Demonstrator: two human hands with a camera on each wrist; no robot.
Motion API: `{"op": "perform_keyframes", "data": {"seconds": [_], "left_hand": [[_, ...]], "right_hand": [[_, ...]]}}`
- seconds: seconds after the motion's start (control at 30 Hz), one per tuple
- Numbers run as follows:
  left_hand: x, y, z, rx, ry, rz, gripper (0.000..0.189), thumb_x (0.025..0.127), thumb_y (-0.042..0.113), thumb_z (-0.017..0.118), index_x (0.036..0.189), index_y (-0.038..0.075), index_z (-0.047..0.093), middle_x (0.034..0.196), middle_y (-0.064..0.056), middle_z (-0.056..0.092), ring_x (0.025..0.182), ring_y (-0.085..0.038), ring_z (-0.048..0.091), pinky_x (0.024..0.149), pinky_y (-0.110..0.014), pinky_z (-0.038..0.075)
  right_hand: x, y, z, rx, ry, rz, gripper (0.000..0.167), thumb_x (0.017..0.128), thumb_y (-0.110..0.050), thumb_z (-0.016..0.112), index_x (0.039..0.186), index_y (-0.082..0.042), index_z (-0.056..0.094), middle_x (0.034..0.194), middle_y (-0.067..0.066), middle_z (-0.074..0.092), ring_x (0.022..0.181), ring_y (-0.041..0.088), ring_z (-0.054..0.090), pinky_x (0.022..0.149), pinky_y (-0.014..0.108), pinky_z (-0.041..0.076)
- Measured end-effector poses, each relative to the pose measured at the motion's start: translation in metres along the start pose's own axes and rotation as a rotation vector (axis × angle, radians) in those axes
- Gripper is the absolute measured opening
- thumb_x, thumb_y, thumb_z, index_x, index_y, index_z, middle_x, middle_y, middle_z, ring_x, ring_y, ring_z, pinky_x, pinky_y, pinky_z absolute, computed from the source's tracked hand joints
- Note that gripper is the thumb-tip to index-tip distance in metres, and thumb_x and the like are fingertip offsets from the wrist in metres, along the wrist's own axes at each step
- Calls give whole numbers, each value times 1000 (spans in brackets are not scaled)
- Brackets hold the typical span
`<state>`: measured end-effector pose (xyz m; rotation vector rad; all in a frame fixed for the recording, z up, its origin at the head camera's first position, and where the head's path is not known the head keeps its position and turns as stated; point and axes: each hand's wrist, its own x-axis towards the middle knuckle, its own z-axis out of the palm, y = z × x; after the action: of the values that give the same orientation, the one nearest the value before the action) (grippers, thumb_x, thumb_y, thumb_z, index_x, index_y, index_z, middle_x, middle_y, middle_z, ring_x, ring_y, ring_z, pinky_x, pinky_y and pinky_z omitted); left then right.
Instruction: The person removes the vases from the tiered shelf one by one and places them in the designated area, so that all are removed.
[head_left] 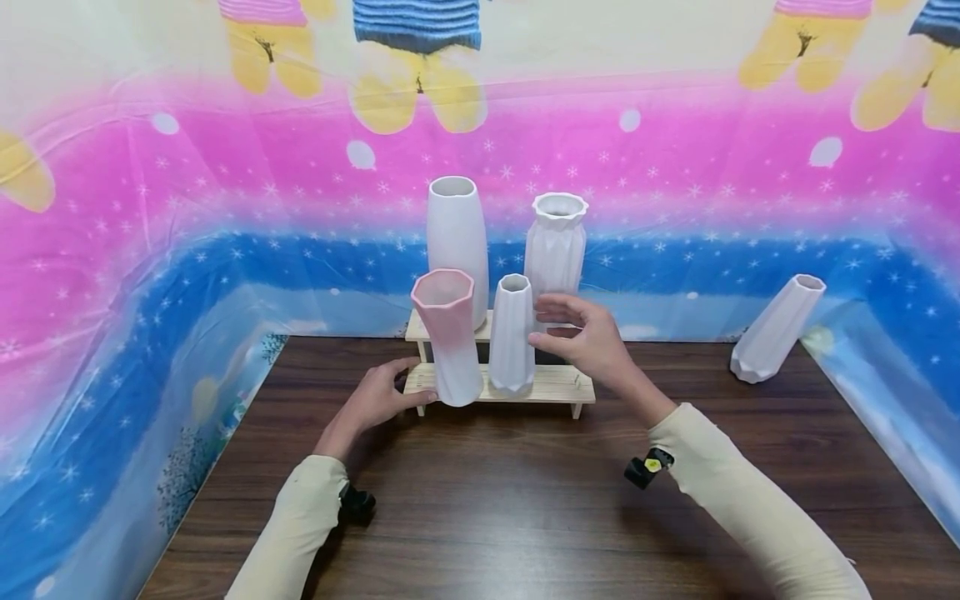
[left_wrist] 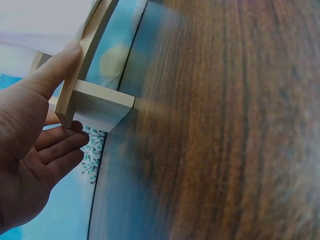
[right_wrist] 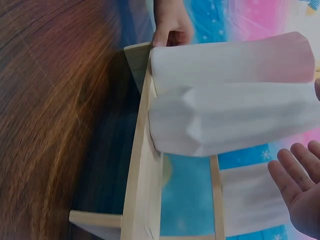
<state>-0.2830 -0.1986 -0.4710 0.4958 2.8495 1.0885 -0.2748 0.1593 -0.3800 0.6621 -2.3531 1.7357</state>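
Head view: slim white vase (head_left: 512,337), upright on the lower step of a two-tier wooden stand (head_left: 562,387), long axis near vertical, narrow mouth up; pink-and-white vase (head_left: 452,346) just beside it to the left, upright on the same step, flared pink mouth up. Right hand (head_left: 592,337) at the slim vase's right side, grip loose, thumb and fingers apart and holding nothing; contact with the vase cannot be told. Left hand (head_left: 372,396) at the stand's left end, near the base of the pink-and-white vase. Behind, on the upper step: tall white vase (head_left: 459,237) at left, its lower part partly covered by the pink-and-white vase; ruffled-rim vase (head_left: 557,250) at right, its lower part behind the right hand and slim vase. Well apart at right, on the dark wood worktop (head_left: 480,508): faceted white vase (head_left: 776,329), mouth up, slanting toward the upper right in this view. Printed cloth (head_left: 285,192) behind. Left wrist view: left hand's grip closed on the end of the stand, thumb along the board edge, fingers curled at its underside; worktop fills the right. Right wrist view: the two front vases lie side by side across the picture, bases on the step, mouths toward the right edge; right hand's fingers extended, clear of the slim vase's side; left hand beyond, by the pink-and-white vase's base.
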Motion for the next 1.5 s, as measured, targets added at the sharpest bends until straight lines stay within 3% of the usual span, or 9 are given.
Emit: {"op": "perform_keyframes", "data": {"seconds": [0.17,0.5,0.93,1.5], "left_hand": [[0,0,0,-6,-3,-9,90,84,58,79,150,5,51,144,-20,58,128,-38,58,102,-58,47],[0,1,-1,-6,-7,-16,89,84,57,80,150,5,51,144,-19,58,127,-37,59,103,-58,47],[0,-1,-1,-7,-9,-5,89,83,58,80,149,5,51,146,-19,56,131,-38,56,104,-59,46],[-1,0,0,-19,-5,-14,90,83,58,80,150,5,51,144,-20,58,125,-36,60,103,-58,47]], "right_hand": [[4,2,10,-4,6,34,61,84,-30,88,137,-12,64,130,10,68,116,28,68,93,41,57],[5,5,25,-5,-22,82,71,80,-38,90,140,-14,62,129,10,68,113,32,69,86,47,59],[5,8,32,-106,6,48,66,81,-39,88,138,-18,63,125,7,69,107,27,71,85,48,59],[-2,5,36,-105,62,1,63,84,-32,87,138,-12,63,123,13,71,107,30,72,84,45,60]]}}
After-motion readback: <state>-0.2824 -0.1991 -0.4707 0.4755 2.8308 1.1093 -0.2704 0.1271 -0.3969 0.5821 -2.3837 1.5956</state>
